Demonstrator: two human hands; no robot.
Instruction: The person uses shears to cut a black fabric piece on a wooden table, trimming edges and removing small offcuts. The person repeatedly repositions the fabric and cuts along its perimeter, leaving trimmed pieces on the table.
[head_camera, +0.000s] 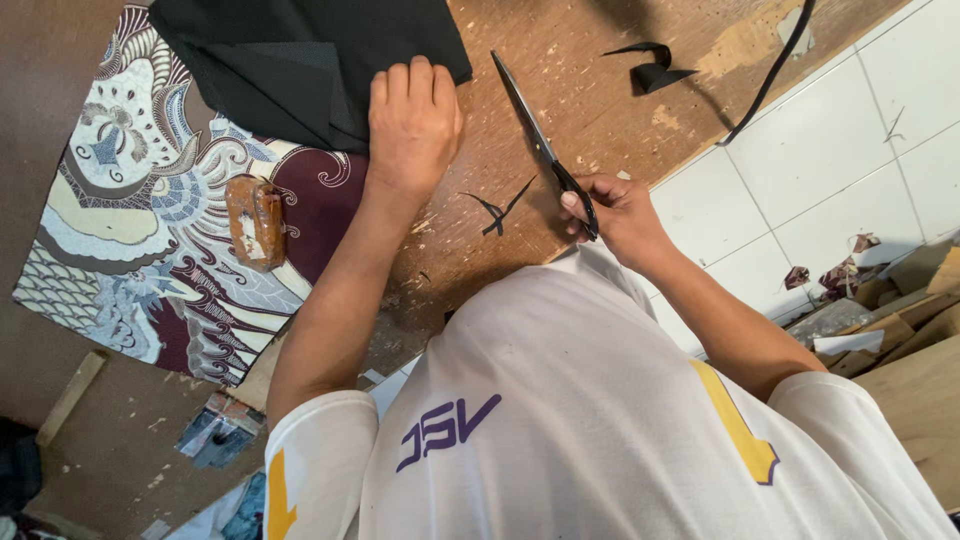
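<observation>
My left hand (415, 120) presses knuckles-down on the edge of a black fabric piece (290, 60) lying on a worn wooden table (590, 70). Under the black fabric spreads a patterned cloth (140, 220) in maroon, cream and blue. My right hand (612, 208) grips the black handles of long scissors (535, 135), whose blades are together and point up and to the left, lying just right of the black fabric's corner. Thin black offcuts (500, 205) lie on the table between my two hands.
A brown, worn rectangular block (255, 222) rests on the patterned cloth. Curled black scraps (655, 70) and a long black strip (770, 70) lie at the table's far side. White floor tiles (850, 150) show on the right, with wood pieces and cloth scraps (880, 310) piled there.
</observation>
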